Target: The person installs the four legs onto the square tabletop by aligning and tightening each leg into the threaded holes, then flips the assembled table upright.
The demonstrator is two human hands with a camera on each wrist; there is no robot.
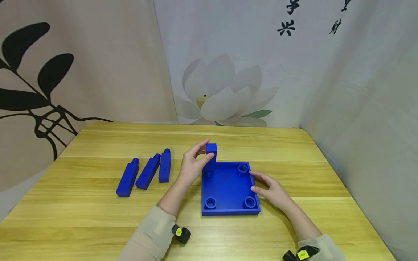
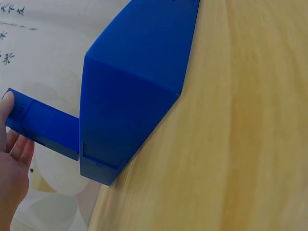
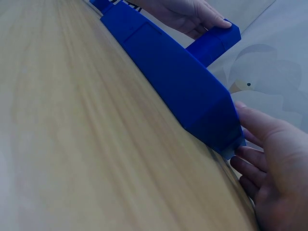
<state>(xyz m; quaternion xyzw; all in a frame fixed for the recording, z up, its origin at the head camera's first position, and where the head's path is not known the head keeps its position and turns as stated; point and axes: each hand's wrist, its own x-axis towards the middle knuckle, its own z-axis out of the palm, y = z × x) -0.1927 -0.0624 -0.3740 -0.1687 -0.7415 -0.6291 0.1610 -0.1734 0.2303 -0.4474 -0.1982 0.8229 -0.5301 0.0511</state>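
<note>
A blue square base (image 1: 228,188) with raised rims lies on the table, round sockets showing at three of its corners. At its far left corner, my left hand (image 1: 192,163) pinches a blue square leg (image 1: 211,148) standing upright; the leg's lower end is partly hidden by the fingers, so its fit cannot be told. My right hand (image 1: 272,192) holds the base's right edge, thumb and fingertips at the rim. In the right wrist view, the fingers (image 3: 252,159) bend against the base's corner. Three more blue legs, each with a round knob (image 1: 135,160), lie left of the base.
The three loose legs (image 1: 127,179) rest side by side on the wooden table (image 1: 98,224), tilted at slightly different angles. A printed curtain (image 1: 228,72) hangs behind the table's far edge, and a pale cloth wall (image 1: 369,108) stands along the right.
</note>
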